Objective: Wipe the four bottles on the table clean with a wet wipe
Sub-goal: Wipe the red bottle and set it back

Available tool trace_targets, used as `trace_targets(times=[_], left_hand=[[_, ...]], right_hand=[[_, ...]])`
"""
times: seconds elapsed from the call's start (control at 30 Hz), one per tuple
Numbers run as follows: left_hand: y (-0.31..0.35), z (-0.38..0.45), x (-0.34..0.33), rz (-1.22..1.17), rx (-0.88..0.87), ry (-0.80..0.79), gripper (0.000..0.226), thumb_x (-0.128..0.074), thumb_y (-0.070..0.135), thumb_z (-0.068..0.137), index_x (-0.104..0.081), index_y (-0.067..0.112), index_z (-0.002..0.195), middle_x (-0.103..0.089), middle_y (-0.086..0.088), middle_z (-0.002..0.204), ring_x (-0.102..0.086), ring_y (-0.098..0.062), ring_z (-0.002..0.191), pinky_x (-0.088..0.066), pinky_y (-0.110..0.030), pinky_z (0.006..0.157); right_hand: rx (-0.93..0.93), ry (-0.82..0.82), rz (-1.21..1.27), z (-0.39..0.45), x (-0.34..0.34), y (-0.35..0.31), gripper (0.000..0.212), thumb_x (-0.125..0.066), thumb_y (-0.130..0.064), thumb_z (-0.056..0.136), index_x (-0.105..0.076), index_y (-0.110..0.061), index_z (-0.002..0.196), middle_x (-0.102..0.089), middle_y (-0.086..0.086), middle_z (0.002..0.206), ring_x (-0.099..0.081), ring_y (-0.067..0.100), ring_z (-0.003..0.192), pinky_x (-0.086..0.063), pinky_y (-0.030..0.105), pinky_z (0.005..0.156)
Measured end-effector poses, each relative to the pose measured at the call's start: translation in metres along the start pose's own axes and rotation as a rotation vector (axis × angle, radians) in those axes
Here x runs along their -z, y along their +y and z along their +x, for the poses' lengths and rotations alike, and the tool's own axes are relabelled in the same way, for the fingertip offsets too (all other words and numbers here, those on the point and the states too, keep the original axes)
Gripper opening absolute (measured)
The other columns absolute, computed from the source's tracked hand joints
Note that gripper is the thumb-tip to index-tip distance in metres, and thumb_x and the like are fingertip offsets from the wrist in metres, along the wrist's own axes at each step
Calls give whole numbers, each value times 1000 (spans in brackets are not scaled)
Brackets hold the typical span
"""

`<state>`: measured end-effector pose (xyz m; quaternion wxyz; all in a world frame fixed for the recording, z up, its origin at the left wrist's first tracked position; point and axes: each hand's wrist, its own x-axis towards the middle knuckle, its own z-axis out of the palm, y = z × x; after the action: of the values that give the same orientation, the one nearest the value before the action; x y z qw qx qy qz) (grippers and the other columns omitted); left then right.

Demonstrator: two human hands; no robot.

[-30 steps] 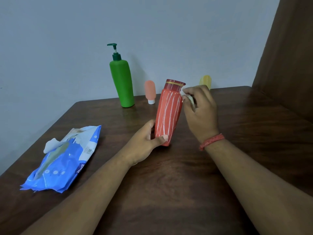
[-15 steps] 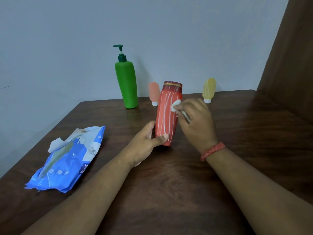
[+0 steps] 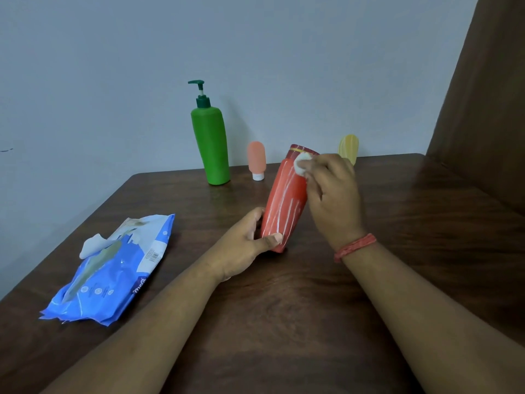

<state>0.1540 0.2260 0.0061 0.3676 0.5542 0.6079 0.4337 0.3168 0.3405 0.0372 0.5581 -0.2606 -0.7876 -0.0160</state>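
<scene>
The wipe is back near the top of the red bottle, for one more stroke.

Half a second ago the right hand (image 3: 331,194) pressed the wet wipe (image 3: 301,164) on the middle of the red bottle (image 3: 287,203); now its grip pinches the small white wad against the shoulder, just under the dark cap. The left hand (image 3: 247,245) has its grip curled round the bottle's lower end, holding it tilted with the base on the bench (image 3: 397,251). I judge the wiping goes up and down and this bottle is not finished. The green pump bottle (image 3: 210,146), the pink bottle (image 3: 256,160) and the yellow bottle (image 3: 349,146) stand at the back, untouched. The blue wipe pack (image 3: 113,274) lies open at the left, one wipe sticking out. What the bottles contain cannot be seen.
</scene>
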Motion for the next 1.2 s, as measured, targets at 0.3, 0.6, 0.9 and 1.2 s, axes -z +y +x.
trace_targets(times=[0.3, 0.6, 0.9, 1.2], left_hand=[[2, 0, -1, 93, -27, 11, 56, -70, 42, 89, -41, 31, 136, -54, 10, 137, -51, -10, 130, -43, -39, 113], [-1, 2, 0, 152, -31, 10, 72, -71, 62, 77, -42, 32, 136, -54, 7, 138, -52, -13, 130, -44, -44, 112], [3, 2, -1, 301, -70, 35, 48, -68, 42, 93, -44, 30, 132, -57, 8, 131, -55, -9, 120, -47, -39, 106], [5, 0, -1, 303, -48, 55, 47, -68, 36, 95, -41, 30, 133, -54, 7, 135, -52, -9, 124, -47, -37, 107]], right_hand=[[25, 63, -28, 6, 2, 4, 29, -48, -15, 94, -72, -4, 106, -65, 13, 105, -57, 30, 97, -54, 44, 82], [44, 21, -122, 5, 6, 9, 31, -51, -19, 95, -70, -6, 115, -62, 14, 110, -54, 31, 100, -55, 49, 80], [98, -7, -305, 15, 18, 7, 35, -71, -7, 82, -70, -13, 117, -62, 10, 109, -51, 30, 101, -45, 47, 88], [93, 21, -215, 14, 19, 8, 37, -70, -9, 87, -66, -8, 124, -60, 14, 106, -45, 27, 100, -51, 48, 81]])
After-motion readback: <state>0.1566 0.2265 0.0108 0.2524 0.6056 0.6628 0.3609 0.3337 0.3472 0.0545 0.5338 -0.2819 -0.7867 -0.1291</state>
